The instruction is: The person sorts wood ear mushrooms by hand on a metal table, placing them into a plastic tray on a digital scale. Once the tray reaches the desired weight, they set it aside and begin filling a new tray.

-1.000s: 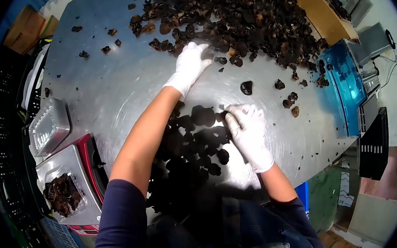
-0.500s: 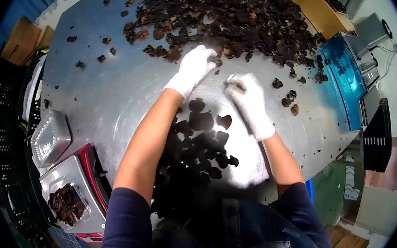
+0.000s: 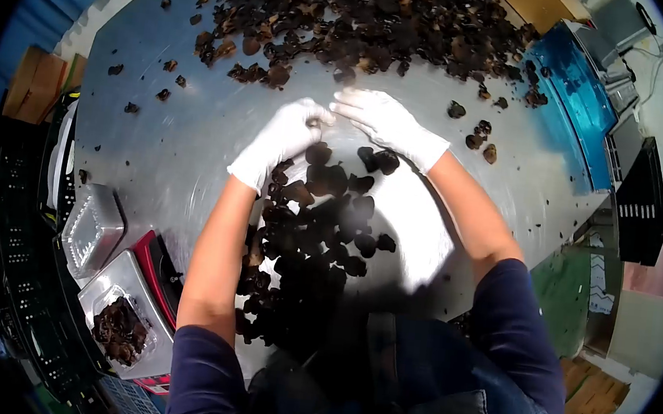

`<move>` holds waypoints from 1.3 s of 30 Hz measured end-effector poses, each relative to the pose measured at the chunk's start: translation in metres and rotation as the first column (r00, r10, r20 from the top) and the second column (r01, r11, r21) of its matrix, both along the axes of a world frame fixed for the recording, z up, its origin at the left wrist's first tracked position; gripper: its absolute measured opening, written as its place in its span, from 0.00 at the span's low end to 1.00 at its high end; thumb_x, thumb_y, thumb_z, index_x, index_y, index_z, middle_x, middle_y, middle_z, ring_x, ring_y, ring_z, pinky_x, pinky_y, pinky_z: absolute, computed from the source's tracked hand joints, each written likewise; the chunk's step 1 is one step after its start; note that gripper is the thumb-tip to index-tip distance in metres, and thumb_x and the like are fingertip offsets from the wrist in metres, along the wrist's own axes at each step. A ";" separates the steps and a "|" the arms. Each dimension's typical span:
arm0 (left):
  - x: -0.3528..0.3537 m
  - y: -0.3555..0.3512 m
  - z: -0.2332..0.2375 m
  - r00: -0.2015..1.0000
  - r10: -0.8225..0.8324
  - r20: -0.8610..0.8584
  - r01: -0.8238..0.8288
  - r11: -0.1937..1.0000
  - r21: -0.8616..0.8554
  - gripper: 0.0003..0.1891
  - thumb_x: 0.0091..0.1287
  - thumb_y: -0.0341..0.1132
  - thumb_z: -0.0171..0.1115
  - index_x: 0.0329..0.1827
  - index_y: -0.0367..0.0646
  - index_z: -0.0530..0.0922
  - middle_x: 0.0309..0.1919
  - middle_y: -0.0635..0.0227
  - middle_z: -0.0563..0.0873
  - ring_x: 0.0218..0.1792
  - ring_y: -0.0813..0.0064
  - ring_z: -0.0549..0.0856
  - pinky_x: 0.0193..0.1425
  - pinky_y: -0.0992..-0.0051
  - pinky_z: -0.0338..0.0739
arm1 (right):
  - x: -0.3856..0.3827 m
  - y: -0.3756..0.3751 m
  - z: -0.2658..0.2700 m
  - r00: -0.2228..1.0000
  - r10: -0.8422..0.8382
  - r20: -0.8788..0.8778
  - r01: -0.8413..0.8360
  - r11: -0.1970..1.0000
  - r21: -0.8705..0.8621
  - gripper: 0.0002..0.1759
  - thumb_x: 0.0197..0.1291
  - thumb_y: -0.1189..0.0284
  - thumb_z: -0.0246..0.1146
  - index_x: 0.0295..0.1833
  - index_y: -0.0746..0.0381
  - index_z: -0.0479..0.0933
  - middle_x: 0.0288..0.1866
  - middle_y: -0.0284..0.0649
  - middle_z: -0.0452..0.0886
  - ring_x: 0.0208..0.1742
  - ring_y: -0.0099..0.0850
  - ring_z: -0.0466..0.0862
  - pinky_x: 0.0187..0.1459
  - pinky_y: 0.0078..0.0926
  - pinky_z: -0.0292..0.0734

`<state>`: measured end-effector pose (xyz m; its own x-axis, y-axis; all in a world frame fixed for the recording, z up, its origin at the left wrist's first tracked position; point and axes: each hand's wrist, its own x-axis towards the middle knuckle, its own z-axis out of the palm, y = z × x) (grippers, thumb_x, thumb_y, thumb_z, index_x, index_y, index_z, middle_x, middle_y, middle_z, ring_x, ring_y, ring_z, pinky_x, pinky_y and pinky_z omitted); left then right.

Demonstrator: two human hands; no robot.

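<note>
My left hand [image 3: 287, 131], in a white glove, is above the metal table with its fingers curled in. A small dark spot shows between thumb and fingers, but I cannot make out what it is. Close beside it, my right hand [image 3: 384, 120], also gloved, stretches its fingers out towards the left fingertips. Nearer my body, dark wood ear mushrooms [image 3: 305, 236] lie loosely spread, partly in shadow. Beyond both hands spreads a large heap of the same dried mushrooms [image 3: 349, 25].
At the left, a scale [image 3: 120, 286] bears a clear tray of mushrooms [image 3: 120, 330]. Empty clear plastic trays [image 3: 93, 232] are stacked behind it. A blue bin [image 3: 577, 103] stands at the right, a cardboard box [image 3: 538, 5] at the back. Stray mushrooms dot the table [image 3: 186, 145].
Both hands have drawn nearer to me and closer together. My right fingers, curled before, are now stretched out. Two dark pieces now lie just in front of my right hand.
</note>
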<state>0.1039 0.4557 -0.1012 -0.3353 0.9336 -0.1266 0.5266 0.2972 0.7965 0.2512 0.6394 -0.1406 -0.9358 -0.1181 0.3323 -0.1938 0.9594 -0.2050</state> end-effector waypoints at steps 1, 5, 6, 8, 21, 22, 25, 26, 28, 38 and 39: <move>0.009 -0.005 -0.002 0.996 -0.077 -0.036 0.079 0.996 0.046 0.18 0.55 0.16 0.60 0.47 0.40 0.86 0.41 0.63 0.84 0.43 0.67 0.82 0.54 0.72 0.77 | 0.019 0.004 0.006 0.999 -0.004 0.037 0.005 1.000 -0.027 0.23 0.67 0.71 0.55 0.68 0.53 0.74 0.71 0.39 0.74 0.71 0.38 0.73 0.68 0.37 0.69; 0.043 -0.028 0.014 0.948 -0.318 0.022 0.317 0.948 0.038 0.19 0.57 0.17 0.55 0.50 0.40 0.84 0.44 0.60 0.85 0.50 0.61 0.82 0.62 0.69 0.74 | 0.163 -0.006 0.065 0.925 -0.201 0.323 0.203 0.979 0.028 0.22 0.64 0.70 0.58 0.64 0.59 0.75 0.63 0.44 0.79 0.57 0.42 0.82 0.57 0.39 0.79; 0.048 -0.034 0.021 0.917 -0.399 -0.016 0.398 0.909 0.125 0.19 0.57 0.18 0.56 0.50 0.39 0.84 0.46 0.58 0.85 0.50 0.61 0.82 0.61 0.69 0.75 | 0.206 -0.009 0.072 0.851 -0.248 0.463 0.227 0.969 0.101 0.18 0.65 0.65 0.62 0.59 0.56 0.81 0.55 0.40 0.84 0.51 0.42 0.84 0.52 0.38 0.81; 0.051 -0.037 0.031 0.915 -0.376 0.145 0.383 0.923 -0.022 0.15 0.59 0.21 0.59 0.48 0.37 0.85 0.45 0.60 0.87 0.48 0.64 0.84 0.58 0.70 0.77 | 0.256 -0.031 0.137 0.511 -0.170 0.843 0.350 0.936 -0.024 0.14 0.64 0.59 0.65 0.52 0.50 0.85 0.49 0.36 0.87 0.47 0.40 0.86 0.50 0.35 0.82; 0.115 0.032 0.015 0.889 -0.456 -0.030 0.433 0.861 -0.268 0.06 0.57 0.31 0.71 0.36 0.41 0.85 0.39 0.63 0.85 0.45 0.66 0.84 0.52 0.71 0.77 | 0.166 0.047 0.006 0.582 -0.813 0.020 0.812 0.579 -0.072 0.52 0.50 0.49 0.73 0.77 0.57 0.59 0.79 0.56 0.56 0.79 0.54 0.55 0.73 0.53 0.57; 0.117 0.027 0.036 0.901 -0.431 0.042 0.429 0.874 -0.230 0.05 0.58 0.30 0.70 0.36 0.40 0.86 0.39 0.63 0.86 0.43 0.68 0.85 0.51 0.72 0.78 | 0.166 0.036 0.002 0.612 -0.791 0.023 0.790 0.609 -0.078 0.50 0.52 0.51 0.72 0.76 0.58 0.59 0.79 0.55 0.56 0.79 0.53 0.55 0.74 0.53 0.57; 0.105 0.042 0.031 0.970 -0.242 0.030 0.244 0.963 -0.115 0.06 0.61 0.29 0.68 0.39 0.37 0.86 0.40 0.62 0.87 0.42 0.68 0.86 0.51 0.73 0.79 | 0.194 -0.036 0.022 0.788 -0.616 0.016 0.615 0.784 -0.078 0.42 0.54 0.55 0.70 0.73 0.57 0.65 0.76 0.52 0.61 0.78 0.51 0.58 0.75 0.53 0.52; 0.105 0.053 0.035 0.991 -0.136 0.006 0.136 0.984 -0.116 0.07 0.61 0.29 0.67 0.40 0.37 0.86 0.39 0.62 0.87 0.43 0.68 0.86 0.53 0.73 0.79 | 0.206 -0.061 0.034 0.828 -0.560 0.042 0.561 0.823 -0.088 0.40 0.54 0.57 0.69 0.72 0.57 0.67 0.75 0.50 0.63 0.77 0.49 0.60 0.76 0.52 0.52; 0.104 0.083 0.018 0.990 -0.055 -0.130 0.070 0.990 0.118 0.12 0.63 0.28 0.64 0.49 0.38 0.85 0.45 0.59 0.86 0.48 0.64 0.86 0.57 0.70 0.78 | 0.223 -0.074 0.044 0.820 -0.572 0.021 0.573 0.820 -0.022 0.37 0.54 0.58 0.68 0.70 0.56 0.70 0.74 0.48 0.65 0.76 0.47 0.62 0.74 0.52 0.53; 0.141 0.171 0.001 0.878 -0.193 -0.439 0.246 0.967 0.067 0.15 0.63 0.27 0.62 0.52 0.48 0.84 0.56 0.62 0.81 0.61 0.59 0.77 0.66 0.66 0.74 | 0.194 0.004 0.055 0.441 -0.892 0.097 0.880 0.409 -0.240 0.24 0.58 0.59 0.67 0.59 0.57 0.78 0.45 0.47 0.79 0.42 0.46 0.81 0.44 0.40 0.78; 0.139 0.164 0.002 0.850 -0.215 -0.481 0.237 0.971 -0.014 0.13 0.61 0.27 0.63 0.48 0.46 0.84 0.52 0.63 0.83 0.57 0.61 0.79 0.62 0.67 0.75 | 0.191 -0.010 0.063 0.464 -0.870 0.165 0.873 0.417 -0.253 0.26 0.57 0.56 0.68 0.59 0.58 0.78 0.43 0.48 0.78 0.40 0.47 0.82 0.41 0.43 0.78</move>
